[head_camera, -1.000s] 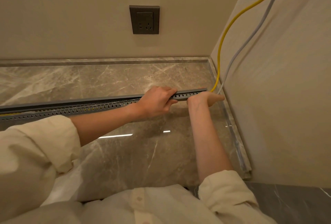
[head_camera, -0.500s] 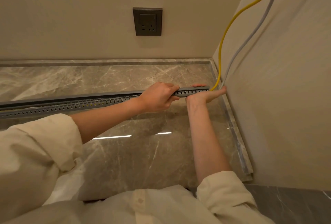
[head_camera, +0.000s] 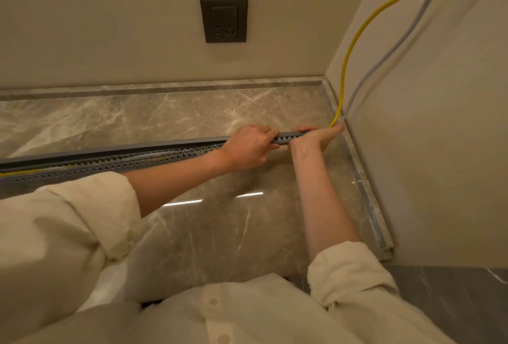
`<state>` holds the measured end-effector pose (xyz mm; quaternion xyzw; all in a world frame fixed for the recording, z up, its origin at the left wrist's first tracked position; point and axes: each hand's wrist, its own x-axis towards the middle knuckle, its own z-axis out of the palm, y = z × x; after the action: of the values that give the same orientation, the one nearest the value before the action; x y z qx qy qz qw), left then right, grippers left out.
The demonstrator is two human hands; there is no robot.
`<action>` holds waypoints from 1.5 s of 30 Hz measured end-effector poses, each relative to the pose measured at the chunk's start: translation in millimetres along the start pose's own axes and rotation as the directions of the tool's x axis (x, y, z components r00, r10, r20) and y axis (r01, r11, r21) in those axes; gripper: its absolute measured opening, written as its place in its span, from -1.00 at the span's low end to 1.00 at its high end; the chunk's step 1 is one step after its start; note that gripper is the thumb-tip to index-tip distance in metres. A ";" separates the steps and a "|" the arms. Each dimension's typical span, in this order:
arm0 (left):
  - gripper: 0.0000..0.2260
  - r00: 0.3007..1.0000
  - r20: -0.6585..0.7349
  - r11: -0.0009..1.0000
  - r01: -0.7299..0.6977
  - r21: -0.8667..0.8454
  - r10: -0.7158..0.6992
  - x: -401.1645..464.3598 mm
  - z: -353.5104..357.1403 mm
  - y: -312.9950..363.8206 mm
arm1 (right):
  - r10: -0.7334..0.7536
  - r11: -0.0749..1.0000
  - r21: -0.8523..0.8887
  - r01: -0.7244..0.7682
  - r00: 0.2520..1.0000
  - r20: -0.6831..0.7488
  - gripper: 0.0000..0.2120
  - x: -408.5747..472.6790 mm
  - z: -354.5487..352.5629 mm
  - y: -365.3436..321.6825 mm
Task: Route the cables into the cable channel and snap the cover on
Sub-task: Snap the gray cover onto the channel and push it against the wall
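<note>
**Cover going on at the corner end of the cable channel**

A long grey slotted plastic cable channel (head_camera: 115, 163) lies across the polished brown marble ledge (head_camera: 209, 233), its right end close to the ledge's right edge by the side wall. A yellow cable (head_camera: 347, 68) and a pale grey cable (head_camera: 390, 52) drop down that wall and enter the channel's right end; yellow shows again inside it near the ledge's left edge. The flat grey cover strip (head_camera: 115, 151) sits along the channel's top. The left hand (head_camera: 248, 148) grips channel and cover together; the right hand (head_camera: 316, 138) clasps the end, fingertips curled over. The cables appear routed; the cover seems unseated along much of its length, so pressing leftward remains. A dark wall socket (head_camera: 224, 19) sits above.
</note>
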<state>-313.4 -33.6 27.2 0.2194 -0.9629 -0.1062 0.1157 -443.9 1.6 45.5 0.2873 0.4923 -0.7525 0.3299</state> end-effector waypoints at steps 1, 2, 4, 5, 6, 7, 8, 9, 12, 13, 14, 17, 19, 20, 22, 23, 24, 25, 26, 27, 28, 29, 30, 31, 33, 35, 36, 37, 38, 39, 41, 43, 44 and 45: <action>-0.80 1.000 0.008 1.000 0.002 -0.031 -0.002 0.2 0.7 -1.4 | 0.002 0.999 0.047 -0.003 1.000 0.028 -0.48 6.0 -0.2 1.0; -0.81 1.000 0.022 0.998 0.004 -0.063 -0.002 0.6 0.2 -3.2 | -0.003 0.998 0.062 0.000 0.999 0.046 -0.48 14.2 -0.5 4.5; -0.81 0.998 0.064 0.995 0.007 -0.100 -0.001 -0.5 -2.6 -9.9 | 0.002 0.995 0.101 -0.016 0.992 0.129 -0.50 24.9 -5.1 10.0; -0.80 0.996 0.085 0.994 0.022 -0.103 -0.014 -2.4 -4.8 -15.7 | 0.004 0.993 0.117 -0.027 0.981 0.196 -0.50 27.2 -5.3 10.3; -0.78 0.993 0.111 0.994 0.048 -0.097 -0.037 -6.2 -7.0 -23.3 | 0.017 0.991 0.128 -0.047 0.974 0.226 -0.50 27.5 -6.0 9.1; -0.76 0.988 0.141 0.994 0.079 -0.079 -0.067 -12.0 -9.7 -32.6 | 0.020 0.989 0.135 -0.057 0.966 0.260 -0.51 29.4 -6.6 9.0; -0.75 0.980 0.173 0.993 0.109 -0.050 -0.099 -18.8 -11.2 -41.8 | 0.021 0.986 0.152 -0.066 0.960 0.280 -0.52 32.4 -7.3 7.7; -0.75 0.971 0.202 0.990 0.137 -0.020 -0.130 -27.6 -13.3 -51.6 | 0.014 0.982 0.176 -0.070 0.953 0.302 -0.52 34.3 -7.6 7.2; -0.75 0.938 0.260 0.972 0.233 0.011 -0.227 -59.9 -21.2 -82.1 | -0.009 0.980 0.192 -0.049 0.957 0.289 -0.52 34.7 -9.9 6.6; -0.75 0.925 0.280 0.965 0.262 0.018 -0.256 -71.0 -24.8 -92.2 | -0.015 0.979 0.200 -0.043 0.960 0.281 -0.52 35.9 -10.4 7.0; -0.75 0.913 0.297 0.958 0.286 0.029 -0.281 -81.4 -28.4 -101.5 | -0.016 0.979 0.200 -0.040 0.962 0.272 -0.52 34.2 -11.2 7.7; -0.76 0.892 0.313 0.945 0.317 0.078 -0.325 -105.5 -35.2 -117.3 | -0.031 0.989 0.147 0.001 0.978 0.206 -0.53 27.5 -13.9 16.0; -0.78 0.899 0.309 0.950 0.289 0.115 -0.311 -113.5 -34.6 -118.1 | -0.021 0.995 0.096 0.004 0.984 0.179 -0.55 16.8 -13.9 27.0; -0.79 0.908 0.294 0.953 0.271 0.133 -0.299 -115.5 -33.4 -117.1 | -0.019 0.997 0.076 0.006 0.984 0.178 -0.56 10.5 -13.7 33.6; -0.79 0.925 0.263 0.957 0.233 0.171 -0.273 -118.7 -32.0 -113.9 | -0.006 1.000 0.010 0.005 0.979 0.204 -0.59 -2.3 -12.8 49.3; -0.78 0.932 0.252 0.957 0.216 0.194 -0.262 -120.0 -31.8 -112.4 | 0.006 0.999 -0.045 0.004 0.976 0.220 -0.62 -8.2 -12.3 58.7; -0.77 0.936 0.244 0.956 0.201 0.214 -0.252 -121.1 -31.1 -110.4 | 0.019 0.994 -0.111 0.006 0.974 0.225 -0.66 -12.9 -12.9 68.0; -0.76 0.942 0.233 0.955 0.189 0.229 -0.242 -122.9 -31.2 -109.7 | 0.037 0.984 -0.176 0.004 0.973 0.229 -0.72 -18.8 -12.9 79.4; -0.75 0.948 0.219 0.955 0.177 0.238 -0.231 -123.6 -30.2 -108.0 | 0.058 0.973 -0.232 -0.002 0.971 0.233 -0.80 -24.4 -13.3 89.6; -0.74 0.954 0.202 0.953 0.169 0.250 -0.223 -123.7 -29.2 -106.4 | 0.084 0.964 -0.265 -0.019 0.968 0.238 -0.88 -30.7 -13.0 100.2; -0.74 0.959 0.183 0.950 0.165 0.266 -0.217 -123.4 -28.6 -104.8 | 0.105 0.958 -0.284 -0.033 0.965 0.241 -0.89 -37.8 -12.8 110.0; -0.74 0.964 0.163 0.946 0.160 0.281 -0.211 -122.5 -27.7 -102.5 | 0.113 0.956 -0.292 -0.040 0.964 0.240 -0.87 -42.6 -12.9 119.2; -0.75 0.969 0.142 0.944 0.153 0.293 -0.201 -121.4 -26.2 -100.2 | 0.116 0.954 -0.295 -0.040 0.963 0.244 -0.87 -48.1 -12.4 125.6; -0.75 0.974 0.125 0.942 0.144 0.303 -0.189 -120.3 -24.8 -97.8 | 0.124 0.957 -0.287 -0.047 0.959 0.256 -0.89 -53.7 -11.5 129.9; -0.77 0.978 0.116 0.942 0.131 0.309 -0.174 -117.4 -22.5 -94.1 | 0.167 0.970 -0.219 -0.103 0.940 0.299 -0.91 -58.9 -9.6 132.1; -0.75 0.978 0.119 0.954 0.134 0.269 -0.171 -113.5 -21.5 -92.3 | 0.197 0.979 -0.117 -0.167 0.922 0.333 -0.82 -57.0 -7.7 127.8; -0.74 0.978 0.123 0.961 0.137 0.242 -0.170 -112.2 -22.1 -92.4 | 0.191 0.981 -0.083 -0.173 0.922 0.337 -0.79 -55.9 -7.6 125.9; -0.74 0.977 0.128 0.967 0.139 0.215 -0.169 -111.3 -23.6 -93.4 | 0.178 0.984 -0.059 -0.168 0.926 0.334 -0.77 -54.6 -7.3 124.6; -0.75 0.977 0.132 0.972 0.141 0.188 -0.167 -111.7 -25.6 -95.2 | 0.162 0.987 -0.053 -0.153 0.932 0.326 -0.76 -53.7 -8.0 123.2; -0.76 0.977 0.134 0.976 0.144 0.161 -0.166 -114.0 -27.6 -98.3 | 0.148 0.989 -0.050 -0.139 0.936 0.319 -0.76 -52.3 -8.9 121.9; -0.79 0.974 0.145 0.980 0.158 0.119 -0.175 -124.4 -31.7 -108.7 | 0.128 0.992 -0.042 -0.121 0.943 0.307 -0.78 -51.4 -10.8 118.8; -0.78 0.966 0.162 0.977 0.188 0.099 -0.203 -142.2 -37.5 -123.2 | 0.111 0.994 -0.035 -0.106 0.949 0.295 -0.81 -48.4 -13.2 116.8; -0.76 0.960 0.166 0.972 0.210 0.101 -0.225 -153.1 -41.0 -131.9 | 0.103 0.995 -0.043 -0.095 0.952 0.289 -0.80 -48.0 -14.1 116.4; -0.74 0.953 0.170 0.966 0.233 0.110 -0.250 -163.2 -44.4 -140.5 | 0.096 0.995 -0.050 -0.085 0.955 0.282 -0.79 -47.2 -14.4 116.0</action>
<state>-102.4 -91.3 4.7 0.3297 -0.9391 -0.0965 0.0033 -322.8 -9.4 12.2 0.1923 0.4401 -0.7607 0.4367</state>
